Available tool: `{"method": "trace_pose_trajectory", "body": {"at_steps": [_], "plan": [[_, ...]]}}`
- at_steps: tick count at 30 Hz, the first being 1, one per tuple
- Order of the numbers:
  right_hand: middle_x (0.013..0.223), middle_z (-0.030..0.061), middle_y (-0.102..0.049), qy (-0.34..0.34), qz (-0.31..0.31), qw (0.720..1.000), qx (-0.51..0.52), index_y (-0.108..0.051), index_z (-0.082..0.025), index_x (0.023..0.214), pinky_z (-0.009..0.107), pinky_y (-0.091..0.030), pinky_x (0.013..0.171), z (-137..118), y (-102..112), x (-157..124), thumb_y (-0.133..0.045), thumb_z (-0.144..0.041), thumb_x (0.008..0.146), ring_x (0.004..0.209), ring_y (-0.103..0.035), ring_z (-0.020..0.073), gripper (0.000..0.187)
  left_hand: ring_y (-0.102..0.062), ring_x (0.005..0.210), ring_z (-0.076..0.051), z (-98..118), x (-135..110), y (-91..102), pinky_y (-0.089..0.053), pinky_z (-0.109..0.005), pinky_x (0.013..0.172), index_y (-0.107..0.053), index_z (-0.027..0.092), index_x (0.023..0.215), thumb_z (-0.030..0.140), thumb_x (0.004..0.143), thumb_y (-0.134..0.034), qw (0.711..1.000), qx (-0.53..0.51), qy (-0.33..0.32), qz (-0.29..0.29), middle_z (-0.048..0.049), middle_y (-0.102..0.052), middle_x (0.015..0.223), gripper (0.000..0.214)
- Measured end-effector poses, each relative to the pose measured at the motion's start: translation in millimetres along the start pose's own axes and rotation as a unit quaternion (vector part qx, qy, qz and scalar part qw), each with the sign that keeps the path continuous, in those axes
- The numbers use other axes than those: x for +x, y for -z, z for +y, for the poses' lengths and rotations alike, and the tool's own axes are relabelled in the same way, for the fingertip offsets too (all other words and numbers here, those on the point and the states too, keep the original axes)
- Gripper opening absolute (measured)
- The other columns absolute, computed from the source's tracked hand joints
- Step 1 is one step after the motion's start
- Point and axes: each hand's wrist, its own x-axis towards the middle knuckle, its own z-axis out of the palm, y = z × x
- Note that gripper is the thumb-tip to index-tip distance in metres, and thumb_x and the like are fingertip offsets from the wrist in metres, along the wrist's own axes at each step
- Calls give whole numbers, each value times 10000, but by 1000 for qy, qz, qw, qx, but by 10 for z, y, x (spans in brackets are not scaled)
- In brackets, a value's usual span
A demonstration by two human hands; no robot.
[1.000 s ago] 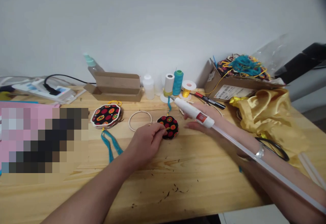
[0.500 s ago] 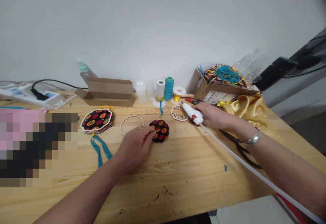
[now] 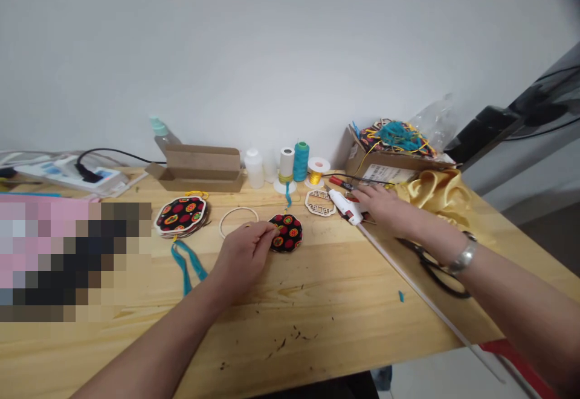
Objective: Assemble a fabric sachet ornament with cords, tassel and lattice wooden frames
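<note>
My left hand (image 3: 244, 253) pinches the left edge of a small black fabric-covered piece (image 3: 287, 233) with red and orange flower patterns, lying on the table. A teal ribbon (image 3: 287, 194) runs from its top. Just behind that hand is a thin wooden ring (image 3: 238, 213). My right hand (image 3: 379, 204) is open, fingers spread, right beside a white hot glue gun (image 3: 346, 207). The gun lies on the table, its long white glue stick (image 3: 408, 278) reaching past the front edge. Left of its nozzle sits a wooden lattice frame (image 3: 320, 204). Something dark and patterned lies partly hidden under the gun.
Black-handled scissors (image 3: 446, 275) lie under my right forearm. Finished patterned pieces (image 3: 181, 216) are stacked at left. Along the wall stand an open cardboard box (image 3: 203, 169), bottles, thread spools (image 3: 301, 162) and a filled box (image 3: 385, 169). Gold satin (image 3: 435, 196) lies at right.
My right hand has let go of the hot glue gun, which now rests on the table, and its fingers have spread. My left hand keeps its pinch. The view has shifted slightly.
</note>
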Motion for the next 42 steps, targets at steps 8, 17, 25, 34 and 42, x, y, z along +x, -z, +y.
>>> {"method": "trace_pose_trajectory", "body": {"at_steps": [8, 17, 25, 34, 42], "plan": [[741, 98, -613, 93, 66, 991, 73, -615, -143, 718, 323, -372, 603, -1375, 429, 102, -498, -56, 750, 686, -528, 204, 149, -551, 724, -145, 77, 22, 130, -422, -248, 680, -604, 179, 763, 290, 831, -481, 987, -130, 60, 78, -3, -614, 737, 180], [845, 49, -641, 178, 65, 972, 138, -639, -171, 809, 307, -376, 732, -1209, 156, 102, -522, -99, 806, 849, -521, 180, 138, -485, 540, -106, 441, -104, 272, -390, -211, 514, -614, 182, 623, 285, 775, -537, 962, -217, 163, 4, 34, -571, 559, 200], [1006, 62, -646, 222, 100, 955, 171, -643, -179, 897, 368, -346, 839, -1205, -111, 89, -487, -181, 844, 1004, -496, 208, 164, -533, 604, -133, 79, -178, -46, -404, -230, 569, -648, 178, 709, 343, 778, -540, 967, -162, 196, 36, 24, -611, 614, 209], [959, 69, -650, 224, 111, 944, 213, -649, -179, 890, 369, -366, 822, -1131, -209, 117, -527, -200, 817, 955, -514, 204, 144, -570, 674, -153, 38, -208, -74, -426, -234, 612, -660, 183, 817, 338, 801, -525, 981, -112, 154, 31, 1, -669, 718, 206], [928, 79, -634, 215, 105, 946, 219, -655, -167, 887, 342, -386, 790, -1138, -227, 128, -542, -222, 823, 943, -522, 200, 141, -585, 664, -156, 63, -221, -102, -437, -242, 613, -662, 181, 817, 314, 813, -508, 991, -66, 115, 23, -10, -682, 728, 203]]}}
